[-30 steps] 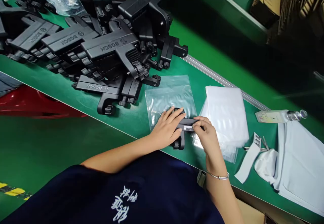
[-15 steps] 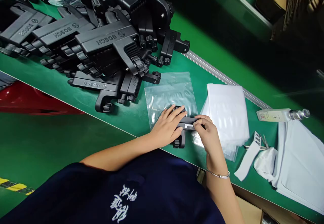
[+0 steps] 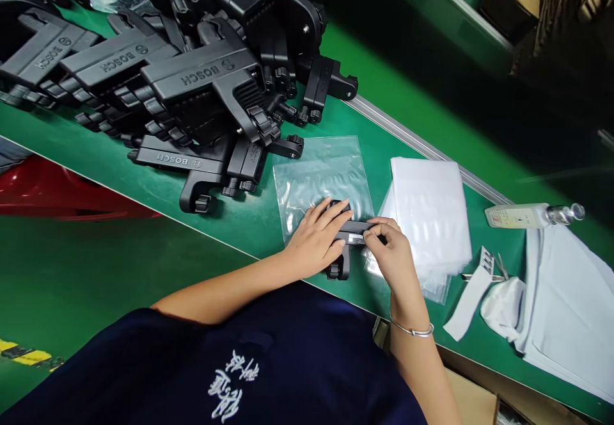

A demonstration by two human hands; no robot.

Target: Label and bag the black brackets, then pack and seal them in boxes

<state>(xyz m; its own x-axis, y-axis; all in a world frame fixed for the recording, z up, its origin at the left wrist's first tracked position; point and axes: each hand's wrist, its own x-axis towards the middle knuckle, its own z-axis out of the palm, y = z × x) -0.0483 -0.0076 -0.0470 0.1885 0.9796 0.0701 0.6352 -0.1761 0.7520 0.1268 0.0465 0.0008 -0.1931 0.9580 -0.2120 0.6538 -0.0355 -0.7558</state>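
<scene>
A black plastic clamp (image 3: 344,264) with knobs lies on the green bench in front of me, on the near edge of a clear plastic bag (image 3: 319,172). My left hand (image 3: 314,239) rests over its left part, fingers stretched across to the far side and thumb on the near side, gripping it. A small white label (image 3: 355,239) shows on the clamp's side between my hands. My right hand (image 3: 394,252) is closed, thumb and fingers pinching the clamp's right end, thumb tip beside the label. The palms hide part of the clamp.
Many black BOSCH clamps (image 3: 201,73) are piled at the upper left. To the right lie stacked plastic bags (image 3: 426,207), a clear bottle (image 3: 518,216), a label strip (image 3: 467,306), tweezers-like metal tools and white sheets (image 3: 570,310). A red stool (image 3: 57,188) stands beyond the bench's near edge.
My right thumb has shifted slightly left along the clamp beside the label. The whole view has moved a little; otherwise both hands stay in place.
</scene>
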